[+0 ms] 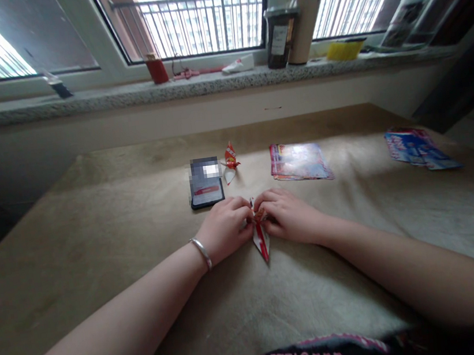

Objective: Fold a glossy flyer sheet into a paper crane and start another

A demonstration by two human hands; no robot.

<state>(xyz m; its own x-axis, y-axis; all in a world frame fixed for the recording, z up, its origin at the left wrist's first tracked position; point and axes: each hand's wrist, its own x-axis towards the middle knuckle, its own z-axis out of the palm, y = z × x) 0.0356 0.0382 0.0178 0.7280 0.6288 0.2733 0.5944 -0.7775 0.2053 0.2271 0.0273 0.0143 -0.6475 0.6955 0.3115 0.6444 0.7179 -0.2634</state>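
A small folded piece of red and white paper [262,243] lies on the table in front of me, its pointed tip toward me. My left hand [225,229], with a silver bracelet at the wrist, pinches its left side with curled fingers. My right hand [288,215] pinches the right side in the same way. The two hands meet over the paper's upper part, which hides it. A finished folded paper figure [230,164] in red and white stands just beyond my hands.
A dark phone [206,190] lies left of the folded figure. A stack of colourful paper sheets [298,162] lies behind my right hand, and blue sheets [420,148] sit far right. The windowsill [121,95] holds a red cup [157,68], a jar [281,38] and other items.
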